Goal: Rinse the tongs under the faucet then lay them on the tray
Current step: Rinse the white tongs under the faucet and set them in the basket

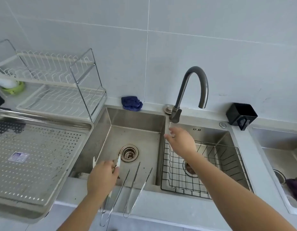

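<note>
Three pairs of tongs are in view. The left hand (102,177) curls its fingers round the white-tipped tongs (118,161) over the near left of the sink (136,117). Their tips stand apart and their middle is hidden by the hand. Two bare metal tongs (137,189) lean on the near rim just to the right. The right hand (181,140) reaches far with loose, straight fingers and holds nothing. Its fingertips are just below the faucet (194,77) lever; whether they touch is unclear. The tray (44,120) lies left, cut off by the edge.
</note>
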